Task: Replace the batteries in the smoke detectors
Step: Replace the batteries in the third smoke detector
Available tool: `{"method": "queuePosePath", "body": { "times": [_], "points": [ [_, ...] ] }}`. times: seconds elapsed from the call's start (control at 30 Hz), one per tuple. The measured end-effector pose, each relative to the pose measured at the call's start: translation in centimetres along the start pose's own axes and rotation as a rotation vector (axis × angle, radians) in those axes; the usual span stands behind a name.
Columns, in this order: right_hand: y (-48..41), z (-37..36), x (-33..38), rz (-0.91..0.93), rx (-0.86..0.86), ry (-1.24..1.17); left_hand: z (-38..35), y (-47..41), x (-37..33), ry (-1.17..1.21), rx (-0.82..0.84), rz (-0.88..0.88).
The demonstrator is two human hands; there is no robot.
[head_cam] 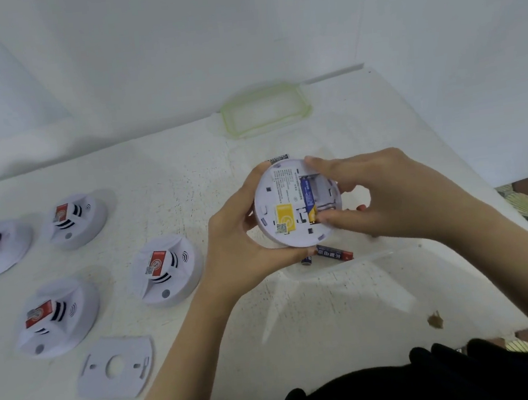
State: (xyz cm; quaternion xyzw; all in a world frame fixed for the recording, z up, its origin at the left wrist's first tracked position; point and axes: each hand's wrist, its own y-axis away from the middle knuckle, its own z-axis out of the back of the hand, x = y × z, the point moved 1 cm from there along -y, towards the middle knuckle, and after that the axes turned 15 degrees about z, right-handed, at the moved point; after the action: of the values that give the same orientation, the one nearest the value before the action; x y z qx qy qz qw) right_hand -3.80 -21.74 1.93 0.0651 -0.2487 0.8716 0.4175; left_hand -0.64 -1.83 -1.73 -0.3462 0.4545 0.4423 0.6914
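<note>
My left hand cups a round white smoke detector from its left side, back face turned up toward me. Its open battery bay holds one blue and gold battery; the slot to the right of it looks empty. My right hand grips the detector's right edge, with the thumb near the battery's lower end and a finger at the bay's top. Under the detector, loose blue and red batteries lie in a clear plastic container.
Several white smoke detectors with red stickers lie on the white table at the left. A flat white mounting plate lies near the front edge. A clear lid with a green rim sits at the back. A brown scrap lies at right.
</note>
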Motion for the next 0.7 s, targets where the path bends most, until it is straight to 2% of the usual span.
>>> {"method": "queuePosePath", "body": {
  "times": [0.33,0.6,0.7],
  "points": [
    [-0.3,-0.6,-0.2,0.177,0.086,0.205,-0.1,0.0,0.2,-0.002,-0.001,0.017],
    [-0.2,-0.8,0.0,0.156,0.05,0.063,0.4,-0.1,0.1,0.052,-0.028,-0.006],
    [0.1,-1.3,-0.2,0.121,-0.017,0.001,0.6,-0.3,0.4,0.057,-0.032,-0.01]
  ]
}}
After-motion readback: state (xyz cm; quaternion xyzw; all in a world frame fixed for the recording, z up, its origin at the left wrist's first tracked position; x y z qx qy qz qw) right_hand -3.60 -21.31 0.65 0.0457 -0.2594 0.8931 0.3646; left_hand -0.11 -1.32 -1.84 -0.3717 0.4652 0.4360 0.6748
